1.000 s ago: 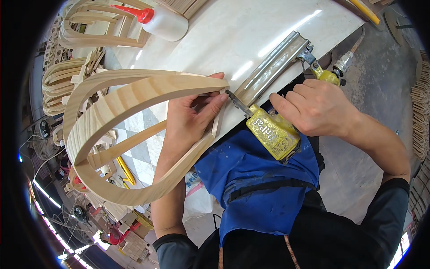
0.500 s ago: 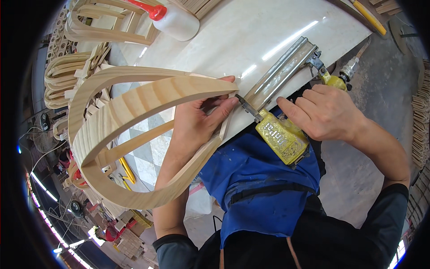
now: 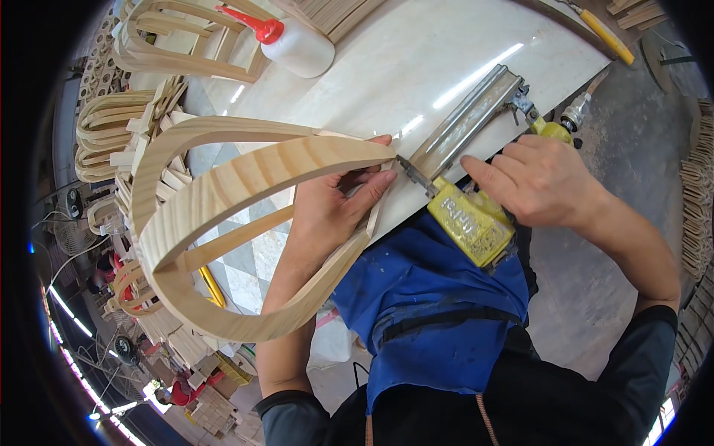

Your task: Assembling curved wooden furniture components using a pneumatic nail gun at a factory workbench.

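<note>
A curved pale wooden frame [image 3: 245,175], made of several bent pieces, is held up at its right end by my left hand [image 3: 338,204]. My left thumb and fingers pinch the spot where its pieces come together. A pneumatic nail gun [image 3: 476,227] with a yellow body and a long metal magazine is in my right hand [image 3: 539,182]. My right fingers wrap its handle, which they mostly hide, and the index finger points toward the magazine. The gun's nose meets the tip of the frame, next to my left thumb.
A white squeeze bottle [image 3: 301,50] with a red spout stands on the pale tabletop [image 3: 379,74]. More wooden frames [image 3: 186,63] and stacked curved pieces [image 3: 111,123] are at the left. A yellow-handled tool [image 3: 606,36] lies at the far right edge. An air hose fitting [image 3: 576,113] joins the gun.
The frame's rounded left end has shifted slightly to the right and tilted a little. The nail gun's nose stays at the frame's tip, and both hands keep their holds.
</note>
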A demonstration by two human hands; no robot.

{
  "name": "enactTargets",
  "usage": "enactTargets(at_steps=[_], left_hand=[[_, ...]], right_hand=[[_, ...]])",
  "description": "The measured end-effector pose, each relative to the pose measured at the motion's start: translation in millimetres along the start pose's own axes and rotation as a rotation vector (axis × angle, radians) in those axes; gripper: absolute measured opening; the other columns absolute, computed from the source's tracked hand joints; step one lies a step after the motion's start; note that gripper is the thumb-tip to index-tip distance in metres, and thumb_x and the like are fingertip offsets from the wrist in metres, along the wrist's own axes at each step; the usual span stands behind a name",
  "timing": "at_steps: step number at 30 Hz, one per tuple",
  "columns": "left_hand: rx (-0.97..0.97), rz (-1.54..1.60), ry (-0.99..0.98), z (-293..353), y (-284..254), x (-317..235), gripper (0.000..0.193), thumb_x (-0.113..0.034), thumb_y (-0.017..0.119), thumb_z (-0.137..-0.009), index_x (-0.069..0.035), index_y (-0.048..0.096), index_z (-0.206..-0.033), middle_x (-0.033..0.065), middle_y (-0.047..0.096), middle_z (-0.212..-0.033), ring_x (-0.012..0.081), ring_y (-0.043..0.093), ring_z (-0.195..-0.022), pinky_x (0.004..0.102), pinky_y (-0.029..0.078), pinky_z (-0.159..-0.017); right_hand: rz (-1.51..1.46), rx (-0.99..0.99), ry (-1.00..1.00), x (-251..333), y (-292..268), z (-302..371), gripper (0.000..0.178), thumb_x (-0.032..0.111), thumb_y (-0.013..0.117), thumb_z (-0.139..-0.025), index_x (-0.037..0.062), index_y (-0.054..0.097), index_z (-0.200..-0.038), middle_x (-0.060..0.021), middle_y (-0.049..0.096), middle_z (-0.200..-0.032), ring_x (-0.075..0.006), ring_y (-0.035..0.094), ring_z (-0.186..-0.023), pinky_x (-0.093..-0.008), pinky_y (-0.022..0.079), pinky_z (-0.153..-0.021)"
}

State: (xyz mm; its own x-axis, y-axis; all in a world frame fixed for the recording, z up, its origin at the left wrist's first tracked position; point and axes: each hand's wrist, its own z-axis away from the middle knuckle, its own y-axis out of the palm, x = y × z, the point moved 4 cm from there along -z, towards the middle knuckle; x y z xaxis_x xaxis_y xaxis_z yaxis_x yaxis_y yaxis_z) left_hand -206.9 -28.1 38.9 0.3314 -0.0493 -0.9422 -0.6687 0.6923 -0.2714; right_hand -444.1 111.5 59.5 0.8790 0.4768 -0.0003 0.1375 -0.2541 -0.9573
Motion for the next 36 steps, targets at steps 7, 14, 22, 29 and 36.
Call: enactTargets(at_steps=[7,14,22,29,36], left_hand=[[0.061,-0.101,0.01,-2.6,-4.2,-3.8,0.032,0.0,0.08,-0.101,0.006,0.077,-0.132,0.011,0.08,-0.13,0.0132,0.069,-0.094,0.0259,0.059,-0.088],[0.024,-0.071,0.055,-3.1,-4.7,-11.2,0.04,-0.002,0.073,-0.104,0.005,0.072,-0.143,0.013,0.078,-0.121,0.0143,0.069,-0.097,0.0258,0.057,-0.091],[-0.184,-0.103,0.26,8.3,-9.2,-8.4,0.021,-0.005,0.068,-0.107,0.006,0.077,-0.123,0.0137,0.078,-0.134,0.0186,0.07,-0.09,0.0287,0.059,-0.086],[-0.163,0.012,0.264,16.2,-9.7,-16.5,0.025,-0.011,0.059,-0.114,0.003,0.075,-0.127,0.0107,0.078,-0.11,0.0185,0.071,-0.095,0.0286,0.058,-0.088],[-0.335,0.683,0.024,54.8,-2.4,9.8,0.025,-0.009,0.061,-0.112,0.002,0.073,-0.132,0.0109,0.076,-0.12,0.0182,0.069,-0.105,0.0292,0.056,-0.098]], right_hand=[[0.008,-0.006,0.129,-54.1,-4.4,-25.7,0.046,0.019,0.08,-0.093,0.0141,0.068,-0.137,-0.0021,0.077,-0.094,-0.023,0.075,-0.081,-0.0357,0.057,-0.069],[-0.023,-0.111,0.342,-63.6,10.9,-13.5,0.058,0.018,0.083,-0.089,0.0106,0.066,-0.144,-0.0072,0.076,-0.117,-0.0279,0.072,-0.102,-0.039,0.055,-0.09],[-0.178,-0.452,0.347,-73.3,22.6,-49.4,0.067,0.01,0.077,-0.077,0.0038,0.067,-0.142,-0.0129,0.072,-0.137,-0.0338,0.068,-0.116,-0.0409,0.052,-0.107],[-0.162,-0.479,0.362,-76.1,23.6,-41.5,0.066,0.008,0.076,-0.077,0.0036,0.068,-0.143,-0.0131,0.071,-0.137,-0.0343,0.067,-0.117,-0.042,0.052,-0.107],[-0.107,-0.414,0.358,-78.7,27.8,-44.0,0.063,0.01,0.076,-0.078,0.0041,0.069,-0.14,-0.0151,0.073,-0.131,-0.0362,0.067,-0.115,-0.0422,0.053,-0.105]])
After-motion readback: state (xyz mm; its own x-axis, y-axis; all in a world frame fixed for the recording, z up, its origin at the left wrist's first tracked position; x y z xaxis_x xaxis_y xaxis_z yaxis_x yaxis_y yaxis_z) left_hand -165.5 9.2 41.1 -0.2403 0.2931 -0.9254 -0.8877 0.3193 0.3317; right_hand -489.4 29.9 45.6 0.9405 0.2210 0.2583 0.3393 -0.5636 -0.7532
